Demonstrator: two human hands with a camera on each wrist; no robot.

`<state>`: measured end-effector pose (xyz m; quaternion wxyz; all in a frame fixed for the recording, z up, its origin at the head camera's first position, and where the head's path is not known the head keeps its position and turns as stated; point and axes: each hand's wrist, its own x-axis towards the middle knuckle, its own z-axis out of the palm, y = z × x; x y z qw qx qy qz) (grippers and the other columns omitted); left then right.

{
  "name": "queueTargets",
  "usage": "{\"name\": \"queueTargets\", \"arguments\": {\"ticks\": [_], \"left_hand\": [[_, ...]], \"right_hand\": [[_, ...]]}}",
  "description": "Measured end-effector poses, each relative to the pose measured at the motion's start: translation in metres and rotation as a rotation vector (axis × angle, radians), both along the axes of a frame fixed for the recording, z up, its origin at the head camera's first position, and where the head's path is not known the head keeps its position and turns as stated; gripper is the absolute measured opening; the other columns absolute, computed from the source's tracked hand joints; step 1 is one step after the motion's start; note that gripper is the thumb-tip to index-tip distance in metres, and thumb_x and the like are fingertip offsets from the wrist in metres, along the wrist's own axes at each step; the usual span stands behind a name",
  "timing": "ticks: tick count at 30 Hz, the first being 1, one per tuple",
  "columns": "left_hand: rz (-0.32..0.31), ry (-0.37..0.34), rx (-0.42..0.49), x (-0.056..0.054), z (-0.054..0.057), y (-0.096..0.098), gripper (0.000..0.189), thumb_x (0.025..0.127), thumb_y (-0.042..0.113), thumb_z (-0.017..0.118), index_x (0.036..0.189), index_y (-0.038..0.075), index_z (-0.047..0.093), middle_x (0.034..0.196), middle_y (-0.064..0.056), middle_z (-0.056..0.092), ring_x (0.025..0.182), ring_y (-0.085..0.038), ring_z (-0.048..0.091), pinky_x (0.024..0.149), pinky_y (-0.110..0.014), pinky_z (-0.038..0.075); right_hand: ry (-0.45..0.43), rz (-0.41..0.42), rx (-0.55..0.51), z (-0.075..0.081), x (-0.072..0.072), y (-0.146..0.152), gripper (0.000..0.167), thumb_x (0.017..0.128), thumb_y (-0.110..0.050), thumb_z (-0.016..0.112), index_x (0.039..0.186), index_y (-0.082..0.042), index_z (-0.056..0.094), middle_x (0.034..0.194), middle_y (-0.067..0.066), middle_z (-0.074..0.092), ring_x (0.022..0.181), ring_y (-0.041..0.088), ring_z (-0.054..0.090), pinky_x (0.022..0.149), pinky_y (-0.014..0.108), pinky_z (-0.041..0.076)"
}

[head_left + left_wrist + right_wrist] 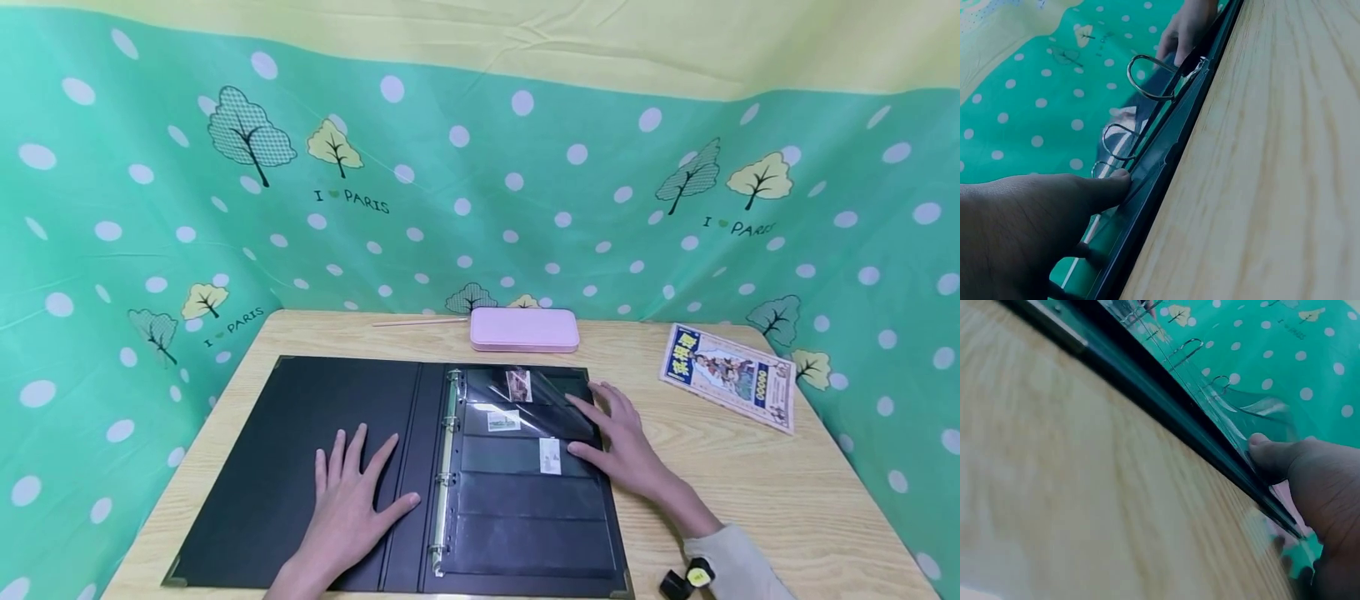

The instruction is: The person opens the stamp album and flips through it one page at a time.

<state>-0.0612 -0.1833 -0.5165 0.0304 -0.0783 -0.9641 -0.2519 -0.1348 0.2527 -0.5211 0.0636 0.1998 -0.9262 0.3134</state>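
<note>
A black ring binder (pixel 300 467) lies open on the wooden table (pixel 750 483). Its right half holds a clear pocket page (pixel 525 492) with three small stamps (pixel 519 385) in the upper rows. My left hand (pixel 348 504) lies flat with spread fingers on the binder's bare left cover, thumb near the spine (pixel 1110 187). My right hand (pixel 622 437) rests with straight fingers on the right edge of the pocket page, thumb (pixel 1269 453) touching the sheet. Metal rings (pixel 1147 78) stand along the spine.
A pink flat case (pixel 524 329) and a thin wooden stick (pixel 420 322) lie at the table's back edge. A colourful booklet (pixel 727 377) sits at the back right. Green dotted cloth (pixel 480 192) walls the table on three sides.
</note>
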Motion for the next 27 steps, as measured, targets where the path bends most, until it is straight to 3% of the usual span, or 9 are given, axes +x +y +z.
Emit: {"name": "queueTargets", "arguments": {"ticks": [4, 7, 11, 13, 19, 23, 27], "left_hand": [[-0.005, 0.005, 0.003, 0.0, 0.0, 0.0, 0.092, 0.093, 0.067, 0.08, 0.166, 0.016, 0.054, 0.176, -0.034, 0.025, 0.163, -0.064, 0.008, 0.125, -0.082, 0.001], [-0.005, 0.007, 0.003, 0.0, 0.0, 0.0, 0.092, 0.093, 0.067, 0.08, 0.166, 0.016, 0.054, 0.176, -0.034, 0.025, 0.163, -0.064, 0.008, 0.125, -0.082, 0.001], [-0.004, 0.006, 0.0, 0.0, -0.001, -0.001, 0.093, 0.093, 0.067, 0.08, 0.166, 0.016, 0.054, 0.177, -0.034, 0.025, 0.163, -0.064, 0.008, 0.125, -0.082, 0.001], [-0.004, 0.006, 0.0, 0.0, -0.001, -0.001, 0.093, 0.093, 0.067, 0.08, 0.166, 0.016, 0.054, 0.177, -0.034, 0.024, 0.164, -0.063, 0.008, 0.125, -0.082, 0.001], [-0.004, 0.004, -0.004, -0.001, -0.001, -0.001, 0.092, 0.093, 0.067, 0.079, 0.166, 0.016, 0.054, 0.176, -0.034, 0.025, 0.163, -0.064, 0.008, 0.125, -0.083, 0.001], [-0.002, 0.0, -0.004, 0.0, 0.0, -0.001, 0.092, 0.093, 0.067, 0.079, 0.166, 0.016, 0.054, 0.176, -0.034, 0.025, 0.164, -0.063, 0.008, 0.125, -0.083, 0.001], [-0.002, 0.001, -0.004, 0.0, 0.0, 0.0, 0.092, 0.093, 0.067, 0.079, 0.166, 0.016, 0.054, 0.177, -0.034, 0.025, 0.164, -0.063, 0.008, 0.125, -0.082, 0.001]], "right_hand": [[0.023, -0.014, -0.013, 0.0, 0.001, -0.003, 0.074, 0.101, -0.029, 0.084, 0.167, -0.018, 0.053, 0.136, 0.018, 0.063, 0.125, 0.036, 0.052, 0.102, 0.058, 0.042], [-0.027, -0.033, -0.026, 0.002, 0.002, -0.006, 0.081, 0.103, -0.026, 0.082, 0.172, -0.01, 0.042, 0.129, 0.016, 0.07, 0.11, 0.027, 0.057, 0.092, 0.046, 0.046], [-0.119, -0.054, -0.07, 0.005, 0.002, -0.009, 0.092, 0.103, -0.02, 0.082, 0.175, -0.003, 0.028, 0.103, 0.01, 0.066, 0.089, 0.018, 0.055, 0.078, 0.034, 0.044], [-0.149, -0.056, -0.095, 0.006, 0.002, -0.009, 0.096, 0.102, -0.017, 0.083, 0.176, -0.003, 0.024, 0.086, 0.001, 0.05, 0.076, 0.013, 0.045, 0.07, 0.031, 0.039], [-0.152, -0.071, -0.188, 0.006, 0.001, -0.009, 0.104, 0.098, -0.013, 0.087, 0.177, -0.003, 0.019, 0.078, -0.005, 0.047, 0.067, 0.006, 0.044, 0.066, 0.027, 0.039], [-0.088, -0.079, -0.238, 0.009, 0.002, -0.01, 0.106, 0.093, -0.009, 0.091, 0.177, -0.005, 0.025, 0.076, -0.008, 0.05, 0.067, 0.006, 0.048, 0.066, 0.026, 0.042], [-0.021, -0.035, -0.294, 0.012, 0.003, -0.008, 0.098, 0.094, -0.006, 0.089, 0.175, -0.011, 0.034, 0.077, -0.01, 0.054, 0.068, 0.005, 0.05, 0.063, 0.025, 0.044]]}}
